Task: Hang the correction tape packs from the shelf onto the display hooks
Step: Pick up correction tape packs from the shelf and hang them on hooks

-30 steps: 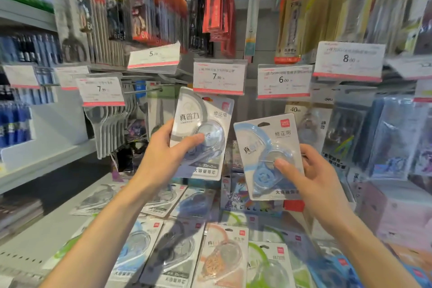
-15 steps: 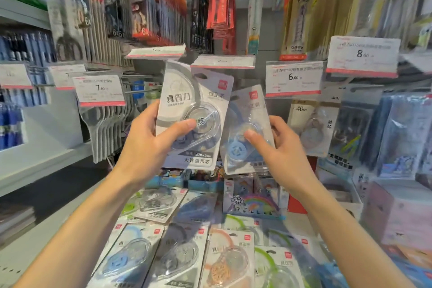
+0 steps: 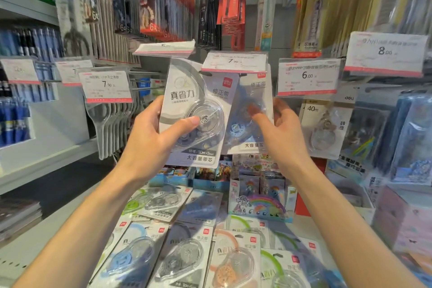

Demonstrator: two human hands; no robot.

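loose packs (image 3: 184, 257) on shelf, bottom ctr | L hand (image 3: 149, 140) grips grey pack (image 3: 196, 112), ctr | R hand (image 3: 284, 133) pinches blue pack (image 3: 251, 110) behind it, under 7.90 tag (image 3: 233, 62) | risk: packs overlap, hook hidden, hole may miss

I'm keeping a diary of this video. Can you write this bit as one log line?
left hand: holds grey pack | right hand: holds blue pack under 7.90 tag | shelf packs: waiting
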